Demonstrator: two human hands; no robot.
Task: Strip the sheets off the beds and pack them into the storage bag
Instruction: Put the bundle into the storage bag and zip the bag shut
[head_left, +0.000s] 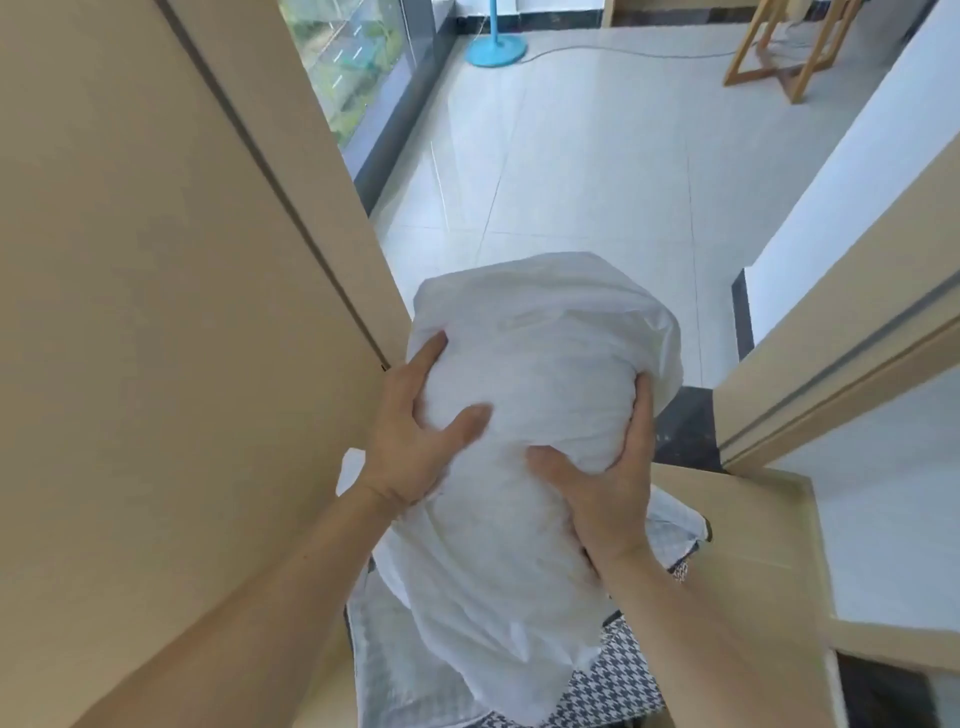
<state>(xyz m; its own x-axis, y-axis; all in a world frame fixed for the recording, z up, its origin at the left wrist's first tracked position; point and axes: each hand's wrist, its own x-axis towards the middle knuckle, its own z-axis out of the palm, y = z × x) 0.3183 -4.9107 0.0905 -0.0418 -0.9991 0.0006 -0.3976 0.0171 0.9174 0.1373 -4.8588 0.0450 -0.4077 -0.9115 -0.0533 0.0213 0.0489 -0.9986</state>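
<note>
White sheet bundle (540, 415), gripped by curled fingers (428, 353) of left hand (410, 441) and right hand (608, 499); lower end entering houndstooth bag (618, 680). Packing apparently unfinished.

white sheets (540, 415); bag (623, 680) in dark-and-white houndstooth with pale checked lining; beige doors (156, 260); turquoise fan base (496, 49).

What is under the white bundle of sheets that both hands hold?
The storage bag, houndstooth outside with a pale quilted lining, lies open under the bundle of sheets. The bundle covers most of the bag's inside, so its contents cannot be seen.
</note>
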